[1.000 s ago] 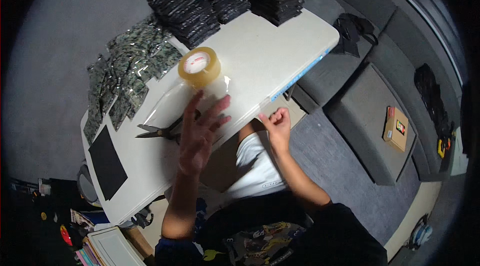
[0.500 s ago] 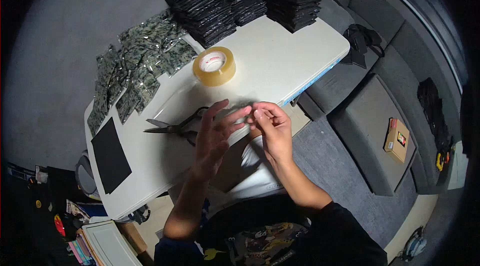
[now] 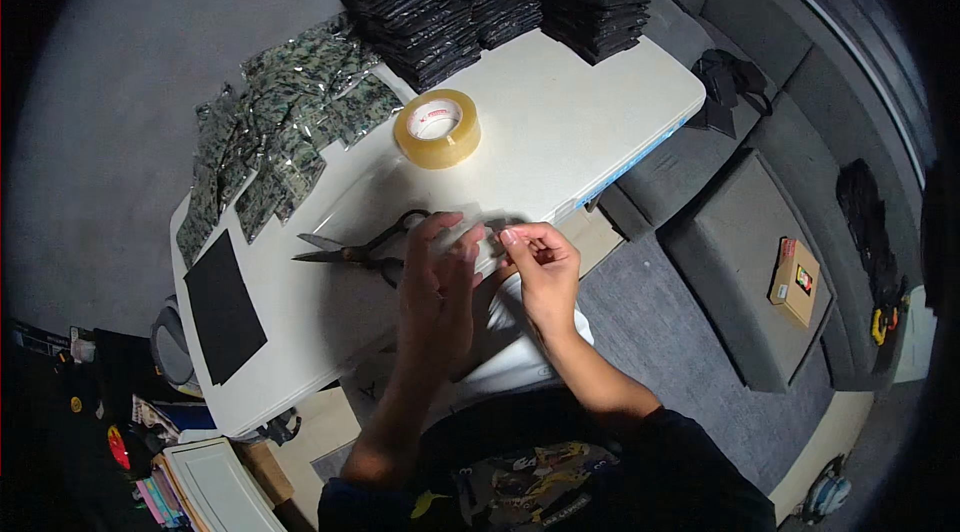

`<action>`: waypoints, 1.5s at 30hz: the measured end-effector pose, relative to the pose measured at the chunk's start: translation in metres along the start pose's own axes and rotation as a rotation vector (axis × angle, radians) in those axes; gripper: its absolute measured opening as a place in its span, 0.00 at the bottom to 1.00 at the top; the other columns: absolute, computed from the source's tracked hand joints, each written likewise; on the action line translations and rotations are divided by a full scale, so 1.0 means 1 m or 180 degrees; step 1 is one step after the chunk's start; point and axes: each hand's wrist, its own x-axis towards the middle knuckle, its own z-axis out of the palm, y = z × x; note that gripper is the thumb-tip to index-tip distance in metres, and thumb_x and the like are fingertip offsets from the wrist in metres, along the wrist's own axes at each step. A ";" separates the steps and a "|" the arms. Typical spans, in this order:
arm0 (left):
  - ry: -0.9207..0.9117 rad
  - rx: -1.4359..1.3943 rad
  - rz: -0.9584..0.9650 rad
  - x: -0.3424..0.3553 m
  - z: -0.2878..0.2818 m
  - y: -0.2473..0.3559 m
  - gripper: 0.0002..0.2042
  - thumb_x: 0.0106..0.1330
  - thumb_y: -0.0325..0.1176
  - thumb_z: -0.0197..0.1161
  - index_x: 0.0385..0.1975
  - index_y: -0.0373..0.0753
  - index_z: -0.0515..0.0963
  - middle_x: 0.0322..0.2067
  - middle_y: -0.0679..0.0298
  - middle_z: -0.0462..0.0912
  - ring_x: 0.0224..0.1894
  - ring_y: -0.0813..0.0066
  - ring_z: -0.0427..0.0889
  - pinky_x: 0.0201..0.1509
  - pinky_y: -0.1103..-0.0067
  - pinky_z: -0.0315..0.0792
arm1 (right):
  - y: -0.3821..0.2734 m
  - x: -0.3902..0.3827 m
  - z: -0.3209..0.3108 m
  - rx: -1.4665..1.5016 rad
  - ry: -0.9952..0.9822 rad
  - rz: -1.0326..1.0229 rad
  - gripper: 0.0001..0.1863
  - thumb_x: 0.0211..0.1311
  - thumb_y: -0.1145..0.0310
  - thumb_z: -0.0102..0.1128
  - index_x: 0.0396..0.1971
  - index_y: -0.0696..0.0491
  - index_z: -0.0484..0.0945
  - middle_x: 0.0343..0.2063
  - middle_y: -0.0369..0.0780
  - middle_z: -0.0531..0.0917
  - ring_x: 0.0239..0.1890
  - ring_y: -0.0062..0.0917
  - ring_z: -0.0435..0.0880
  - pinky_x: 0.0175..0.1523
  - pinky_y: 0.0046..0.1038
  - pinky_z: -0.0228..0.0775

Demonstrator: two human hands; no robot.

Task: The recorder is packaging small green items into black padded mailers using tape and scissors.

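Note:
Over the near edge of the white table [image 3: 560,132], my two hands are raised close together. My right hand [image 3: 548,282] has its thumb and forefinger pinched, and whatever lies between them is too small or clear to make out. Just left of it, my left hand [image 3: 435,282] is somewhat blurred, with its fingers apart and nothing visible in them. Black-handled scissors [image 3: 345,255] lie partly opened on the table beyond the left hand, which hides part of them from view. Farther back rests a wide roll of clear yellowish tape [image 3: 462,144].
Tall stacks of black plastic packets [image 3: 410,17] stand at the table's back. Camouflage-patterned packets in clear wrap [image 3: 300,92] are heaped at the left, near a black sheet [image 3: 225,307]. A grey sofa [image 3: 740,262] holding a small cardboard box [image 3: 794,282] is at the right.
My left hand has turned and drawn slightly nearer and to the right, closer to the right hand. The right hand stays pinched. The whole view has shifted a little.

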 end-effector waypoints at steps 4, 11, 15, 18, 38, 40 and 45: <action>0.0631 0.0023 0.0552 0.005 0.007 -0.005 0.17 0.78 0.33 0.62 0.61 0.38 0.70 0.61 0.45 0.80 0.57 0.66 0.83 0.56 0.74 0.80 | -0.006 -0.002 0.003 0.0088 0.0052 0.0030 0.04 0.72 0.74 0.67 0.39 0.58 0.84 0.32 0.36 0.87 0.32 0.14 0.83 0.38 0.20 0.80; 0.0836 -0.0496 0.0850 0.035 -0.010 -0.025 0.11 0.76 0.33 0.63 0.55 0.40 0.77 0.61 0.55 0.79 0.56 0.71 0.81 0.54 0.74 0.80 | 0.001 0.000 -0.018 0.0281 -0.0064 -0.0070 0.04 0.71 0.76 0.67 0.40 0.60 0.84 0.34 0.37 0.88 0.36 0.14 0.85 0.42 0.19 0.81; 0.0518 -0.0641 0.0870 0.040 -0.015 -0.022 0.19 0.74 0.32 0.65 0.62 0.40 0.73 0.58 0.57 0.81 0.54 0.69 0.81 0.53 0.74 0.79 | 0.023 0.002 -0.054 -0.0089 0.0060 -0.0071 0.03 0.72 0.74 0.65 0.41 0.58 0.83 0.34 0.37 0.87 0.36 0.17 0.84 0.46 0.22 0.78; 0.0113 -0.0280 0.1035 0.050 -0.005 -0.032 0.28 0.68 0.24 0.69 0.67 0.39 0.68 0.56 0.56 0.82 0.50 0.70 0.83 0.50 0.75 0.80 | 0.037 0.005 -0.069 0.0185 0.0171 0.0097 0.04 0.72 0.74 0.66 0.41 0.57 0.83 0.34 0.36 0.87 0.36 0.16 0.83 0.46 0.20 0.75; -0.0567 0.2097 0.1979 0.079 0.046 -0.050 0.31 0.57 0.18 0.71 0.63 0.38 0.72 0.27 0.62 0.82 0.32 0.66 0.85 0.43 0.70 0.79 | 0.057 0.023 -0.085 0.0489 0.0212 0.0741 0.06 0.69 0.74 0.70 0.40 0.61 0.87 0.32 0.36 0.89 0.32 0.15 0.82 0.42 0.18 0.73; -0.0571 0.2076 0.1968 0.079 0.048 -0.050 0.31 0.57 0.18 0.71 0.63 0.38 0.73 0.27 0.61 0.82 0.33 0.66 0.85 0.44 0.70 0.79 | 0.057 0.026 -0.089 0.0455 0.0155 0.0778 0.07 0.68 0.73 0.71 0.40 0.61 0.88 0.31 0.36 0.89 0.32 0.14 0.82 0.41 0.18 0.73; -0.0534 0.2057 0.2011 0.080 0.047 -0.051 0.31 0.57 0.17 0.71 0.63 0.37 0.73 0.27 0.60 0.82 0.34 0.63 0.85 0.45 0.69 0.79 | 0.055 0.041 -0.102 0.0305 -0.0143 0.1137 0.07 0.66 0.71 0.73 0.38 0.60 0.88 0.31 0.36 0.89 0.32 0.13 0.81 0.41 0.17 0.72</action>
